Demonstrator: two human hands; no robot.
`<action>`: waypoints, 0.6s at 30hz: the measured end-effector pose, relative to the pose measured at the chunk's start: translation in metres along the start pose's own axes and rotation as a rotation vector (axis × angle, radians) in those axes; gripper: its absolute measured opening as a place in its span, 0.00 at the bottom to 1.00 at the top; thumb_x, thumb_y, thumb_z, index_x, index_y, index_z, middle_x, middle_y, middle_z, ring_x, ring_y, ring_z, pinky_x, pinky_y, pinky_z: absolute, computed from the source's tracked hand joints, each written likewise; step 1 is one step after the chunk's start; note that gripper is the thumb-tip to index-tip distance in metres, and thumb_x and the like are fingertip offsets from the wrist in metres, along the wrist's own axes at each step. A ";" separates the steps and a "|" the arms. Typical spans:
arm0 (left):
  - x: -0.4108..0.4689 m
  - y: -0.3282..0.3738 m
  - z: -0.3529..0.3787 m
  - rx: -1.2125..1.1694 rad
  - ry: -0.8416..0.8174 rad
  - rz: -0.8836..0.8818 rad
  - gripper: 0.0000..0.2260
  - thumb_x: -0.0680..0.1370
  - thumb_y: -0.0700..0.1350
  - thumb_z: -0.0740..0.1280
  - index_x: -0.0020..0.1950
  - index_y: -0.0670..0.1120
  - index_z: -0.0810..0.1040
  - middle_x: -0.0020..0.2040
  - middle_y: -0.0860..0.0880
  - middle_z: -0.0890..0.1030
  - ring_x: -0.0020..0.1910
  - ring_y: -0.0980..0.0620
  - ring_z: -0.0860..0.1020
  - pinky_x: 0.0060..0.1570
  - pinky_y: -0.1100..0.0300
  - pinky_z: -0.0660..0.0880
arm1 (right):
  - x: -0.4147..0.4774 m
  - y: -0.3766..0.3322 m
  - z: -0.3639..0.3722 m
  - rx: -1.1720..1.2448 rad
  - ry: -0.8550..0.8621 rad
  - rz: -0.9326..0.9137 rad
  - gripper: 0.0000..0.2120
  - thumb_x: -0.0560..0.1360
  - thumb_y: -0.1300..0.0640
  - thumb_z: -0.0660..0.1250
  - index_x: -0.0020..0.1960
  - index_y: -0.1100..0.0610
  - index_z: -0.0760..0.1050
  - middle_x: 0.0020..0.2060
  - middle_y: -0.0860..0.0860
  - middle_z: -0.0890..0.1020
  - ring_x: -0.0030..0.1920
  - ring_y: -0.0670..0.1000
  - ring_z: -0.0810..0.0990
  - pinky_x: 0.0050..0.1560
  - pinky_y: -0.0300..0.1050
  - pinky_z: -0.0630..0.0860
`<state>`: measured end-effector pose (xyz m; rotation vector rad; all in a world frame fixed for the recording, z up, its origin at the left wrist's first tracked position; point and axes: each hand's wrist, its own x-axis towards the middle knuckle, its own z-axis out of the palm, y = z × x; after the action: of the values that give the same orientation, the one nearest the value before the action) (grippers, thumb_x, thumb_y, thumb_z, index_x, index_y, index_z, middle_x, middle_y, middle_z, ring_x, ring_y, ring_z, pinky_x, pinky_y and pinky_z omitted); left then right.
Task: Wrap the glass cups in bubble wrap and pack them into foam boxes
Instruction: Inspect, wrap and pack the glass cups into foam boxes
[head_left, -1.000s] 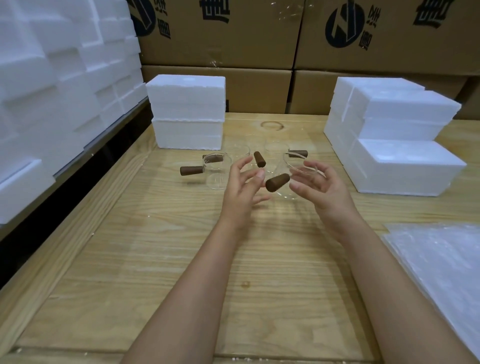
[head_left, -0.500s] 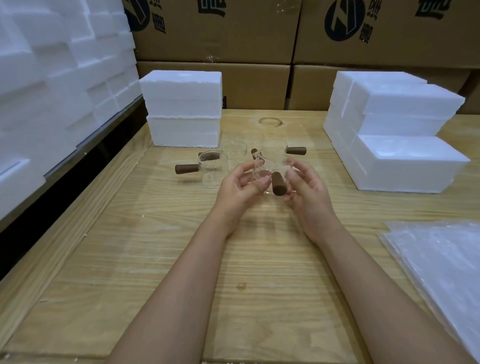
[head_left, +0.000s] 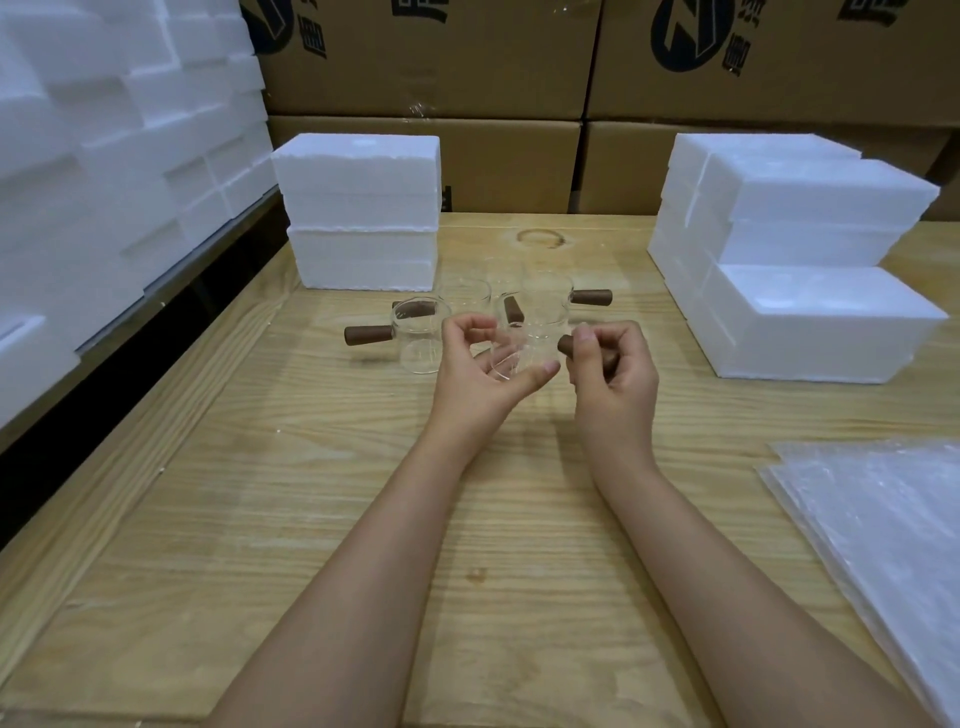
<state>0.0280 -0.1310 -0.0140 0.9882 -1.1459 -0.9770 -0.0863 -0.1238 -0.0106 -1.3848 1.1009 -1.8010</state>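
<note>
The right hand (head_left: 615, 374) is curled tight round the brown wooden handle (head_left: 565, 345) of a glass cup (head_left: 522, 345), thumb on top, with the handle's blunt end poking out to the left of the fist. The left hand (head_left: 483, 371) holds the clear body of the same cup, thumb along the near edge and fingers bent over the far side. So both hands are gripping this one cup, which sits between them above the middle of the wooden counter (head_left: 311, 519). The glass is so clear that I cannot tell just how it is tipped.

Just beside the left hand, a second cup (head_left: 422, 340) stands upright on the counter with its brown handle sticking out to the left. Behind the hands a third cup (head_left: 546, 291) has its handle pointing right. More clear glass stands between those two, and another brown handle (head_left: 513, 310) shows there, though I cannot count these cups for certain.

Further back on the left, two white foam boxes (head_left: 363, 208) are stacked one on the other. On the right is a bigger, stepped pile of foam boxes (head_left: 810, 249). A flat stack of bubble wrap (head_left: 883, 545) lies on the near right corner. Off the counter's left edge rises a wall of foam blocks (head_left: 104, 130). Cardboard cartons (head_left: 431, 62) with dark print line the back.
</note>
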 end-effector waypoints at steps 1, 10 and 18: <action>0.000 0.000 0.000 0.012 -0.006 0.003 0.28 0.67 0.35 0.77 0.54 0.54 0.64 0.55 0.50 0.71 0.52 0.62 0.80 0.60 0.62 0.75 | 0.001 0.000 0.000 0.018 -0.004 0.012 0.08 0.78 0.55 0.63 0.40 0.49 0.71 0.29 0.43 0.75 0.38 0.53 0.79 0.40 0.43 0.74; -0.001 -0.004 0.000 0.169 -0.186 0.031 0.30 0.67 0.39 0.78 0.64 0.51 0.68 0.64 0.52 0.73 0.61 0.51 0.76 0.54 0.55 0.77 | 0.014 -0.003 -0.012 0.254 -0.040 0.183 0.11 0.80 0.62 0.60 0.39 0.57 0.73 0.26 0.44 0.77 0.26 0.42 0.69 0.26 0.34 0.64; -0.001 -0.007 0.003 0.222 -0.148 0.096 0.30 0.62 0.46 0.78 0.56 0.55 0.65 0.53 0.58 0.75 0.42 0.47 0.77 0.46 0.43 0.78 | 0.012 0.000 -0.006 0.133 -0.017 0.172 0.11 0.81 0.62 0.59 0.39 0.56 0.70 0.35 0.53 0.76 0.29 0.40 0.71 0.30 0.34 0.66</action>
<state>0.0248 -0.1322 -0.0202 1.0392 -1.4359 -0.8697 -0.0952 -0.1325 -0.0055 -1.1889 1.0389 -1.7027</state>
